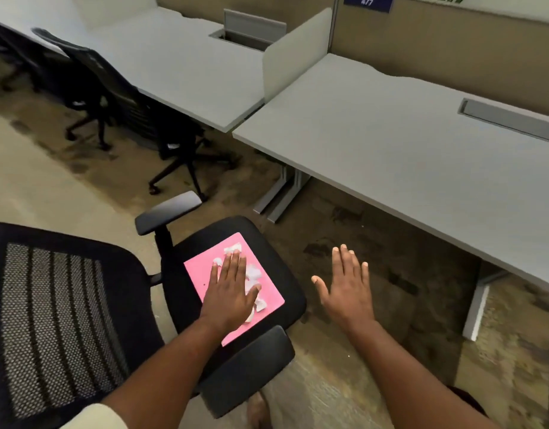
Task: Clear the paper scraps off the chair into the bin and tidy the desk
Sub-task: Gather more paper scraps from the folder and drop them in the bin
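The worktop [406,156] stretches ahead of and above both hands, grey and bare apart from a cable slot [508,119] at its far right, so tidying it looks nearly a formality. A divider panel [295,51] separates it from a second worktop [180,66] further left, where two more office chairs [112,97] stand. The chair [251,305] in question sits under the left hand [228,292], its mesh backrest [56,320] to the left of that hand and an armrest [248,366] just nearer the person. On its seat lies a pink sheet [205,274], and the paper scraps [254,274] lie scattered on it, beneath and just right of the left grip. That grip is flat and spread, palm down over the scraps, clasping nothing. The right hand [347,289] hovers over the carpet beside the seat, likewise spread wide and empty. I judge the clearing barely begun: every visible scrap remains on the chair. No bin is in view, which may slow the next step.
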`<move>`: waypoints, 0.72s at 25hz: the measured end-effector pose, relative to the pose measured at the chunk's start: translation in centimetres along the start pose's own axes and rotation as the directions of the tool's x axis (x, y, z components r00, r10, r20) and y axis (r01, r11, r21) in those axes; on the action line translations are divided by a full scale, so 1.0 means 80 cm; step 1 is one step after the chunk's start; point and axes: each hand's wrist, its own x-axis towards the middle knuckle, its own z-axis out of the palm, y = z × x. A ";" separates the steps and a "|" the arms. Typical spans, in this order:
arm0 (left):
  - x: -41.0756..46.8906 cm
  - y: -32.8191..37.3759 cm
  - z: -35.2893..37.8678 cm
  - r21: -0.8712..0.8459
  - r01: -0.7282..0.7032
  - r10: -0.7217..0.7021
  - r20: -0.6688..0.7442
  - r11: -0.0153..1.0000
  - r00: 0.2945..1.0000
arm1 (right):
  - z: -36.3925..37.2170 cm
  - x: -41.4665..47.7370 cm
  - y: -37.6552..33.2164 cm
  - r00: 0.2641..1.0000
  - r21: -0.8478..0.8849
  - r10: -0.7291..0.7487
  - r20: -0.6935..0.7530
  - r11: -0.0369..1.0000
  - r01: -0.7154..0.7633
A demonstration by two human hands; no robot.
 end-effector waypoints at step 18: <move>0.012 -0.098 0.118 -0.204 0.329 -0.303 0.151 0.922 0.941 | 0.187 0.088 -0.133 0.885 0.032 -0.312 0.347 0.947 0.321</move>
